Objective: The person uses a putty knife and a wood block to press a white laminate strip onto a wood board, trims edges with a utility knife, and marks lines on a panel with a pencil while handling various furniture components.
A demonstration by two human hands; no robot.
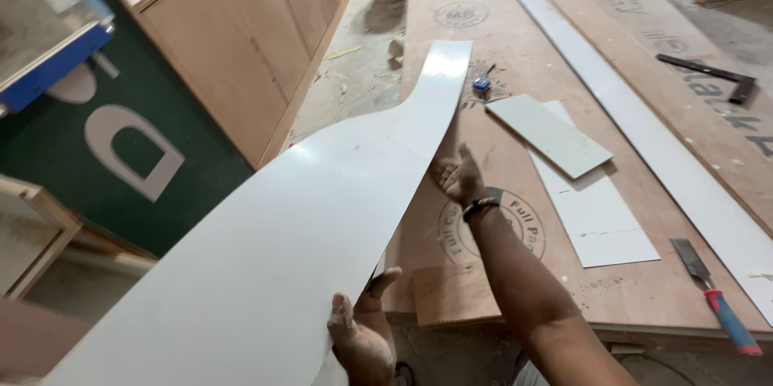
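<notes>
Hands: left hand [362,342] grips white laminate sheet [298,225]; right hand [457,179] open, steadying its edge.

Left hand [361,338] grips the near edge of a long white laminate sheet [274,249], thumb on top. Right hand [457,178] supports the same sheet's right edge further up, palm open against it. Sheet bows, far end drooping onto plywood board [483,273]. Right of the right hand: two white offcuts [551,135], long white strip [676,169], chisel [717,293].
</notes>
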